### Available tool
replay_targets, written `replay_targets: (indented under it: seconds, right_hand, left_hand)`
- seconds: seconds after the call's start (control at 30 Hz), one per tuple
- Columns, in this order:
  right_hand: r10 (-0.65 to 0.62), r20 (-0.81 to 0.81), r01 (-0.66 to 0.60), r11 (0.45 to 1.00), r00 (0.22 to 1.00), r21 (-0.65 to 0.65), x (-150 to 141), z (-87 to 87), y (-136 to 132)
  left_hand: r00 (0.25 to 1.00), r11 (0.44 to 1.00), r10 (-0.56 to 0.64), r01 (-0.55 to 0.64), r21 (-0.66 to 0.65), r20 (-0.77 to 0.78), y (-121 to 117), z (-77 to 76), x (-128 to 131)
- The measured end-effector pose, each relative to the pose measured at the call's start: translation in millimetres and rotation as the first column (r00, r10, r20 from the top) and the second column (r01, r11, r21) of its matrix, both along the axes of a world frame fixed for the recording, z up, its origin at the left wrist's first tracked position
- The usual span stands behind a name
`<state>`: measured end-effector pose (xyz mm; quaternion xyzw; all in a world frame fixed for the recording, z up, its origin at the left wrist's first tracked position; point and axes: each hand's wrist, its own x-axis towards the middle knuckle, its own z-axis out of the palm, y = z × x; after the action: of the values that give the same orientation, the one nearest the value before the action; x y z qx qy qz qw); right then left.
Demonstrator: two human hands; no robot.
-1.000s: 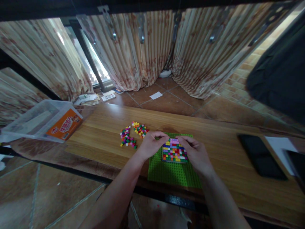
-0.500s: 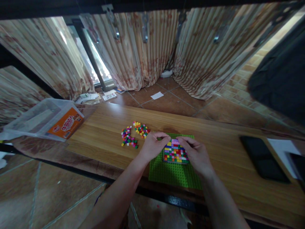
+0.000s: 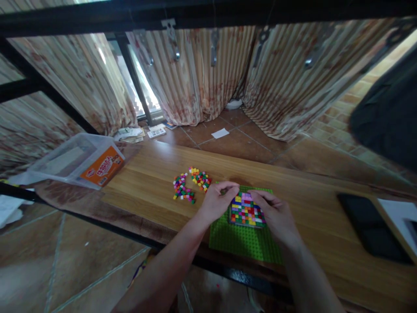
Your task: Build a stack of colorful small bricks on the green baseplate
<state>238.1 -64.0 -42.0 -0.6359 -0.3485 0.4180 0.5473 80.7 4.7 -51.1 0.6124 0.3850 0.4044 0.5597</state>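
Note:
A green studded baseplate [image 3: 243, 241] lies on the wooden table [image 3: 146, 182] near its front edge. On its far half stands a square block of many small coloured bricks [image 3: 246, 211]. My left hand [image 3: 217, 202] rests at the block's left side, thumb and forefinger pinched together at its far left corner. My right hand [image 3: 276, 214] curls round the block's right side, fingertips at the far edge. Whether either pinch holds a loose brick is hidden. A heap of loose coloured bricks [image 3: 190, 184] lies on the table just left of my left hand.
A clear plastic box with an orange label [image 3: 81, 161] sits at the table's left end. A black phone [image 3: 369, 226] and a white sheet [image 3: 395, 213] lie at the right. Curtains hang behind, with papers [image 3: 130, 134] on the tiled floor. A dark cloth [image 3: 387, 113] hangs at right.
The view has shifted, so everything sits slightly lower and to the right. Both hands stay at the brick block's far edge, with fingertips drawn a little closer together.

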Motion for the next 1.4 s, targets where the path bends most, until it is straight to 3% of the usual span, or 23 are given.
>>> replay_targets:
  seconds: [0.17, 0.3, 0.4, 0.6, 0.73, 0.87, 1.17, 1.4]
  right_hand:
    - [0.017, 0.015, -0.016, 0.998, 1.000, -0.054, 2, 0.8, -1]
    - [0.032, 0.024, -0.031, 0.997, 0.999, -0.064, 2, 2.8, -2]
    - [0.022, 0.047, -0.020, 0.999, 0.999, -0.048, 1, 4.4, -2]
    - [0.002, 0.030, 0.000, 0.997, 1.000, -0.077, -1, 7.0, -2]
    - [-0.003, 0.030, 0.005, 0.997, 1.000, -0.079, 0, 6.5, -2]
    - [0.009, 0.039, -0.006, 0.998, 0.999, -0.065, 1, 4.4, -2]
    - [0.000, -0.008, -0.001, 0.998, 1.000, -0.058, 0, 4.1, 0]
    - [0.015, 0.012, -0.015, 1.000, 1.000, -0.017, -2, 5.4, 1]
  left_hand:
    - [0.997, 0.998, 0.055, -0.054, 0.022, -0.061, 19, 11.5, -35]
    - [0.932, 0.974, -0.182, 0.214, 0.071, -0.312, 30, 29.2, -90]
    - [0.839, 0.955, -0.223, 0.290, 0.061, -0.496, 28, 34.3, -120]
    - [0.618, 0.928, -0.078, 0.332, 0.170, -0.782, 22, 27.4, -125]
    - [0.579, 0.908, -0.010, 0.347, 0.235, -0.815, 25, 24.0, -122]
    - [0.613, 0.890, -0.011, 0.367, 0.272, -0.790, 27, 23.9, -120]
    - [0.875, 0.908, -0.102, 0.276, 0.315, -0.473, 6, 32.7, -67]
    - [0.925, 0.901, -0.043, 0.200, 0.386, -0.379, -1, 30.6, -38]
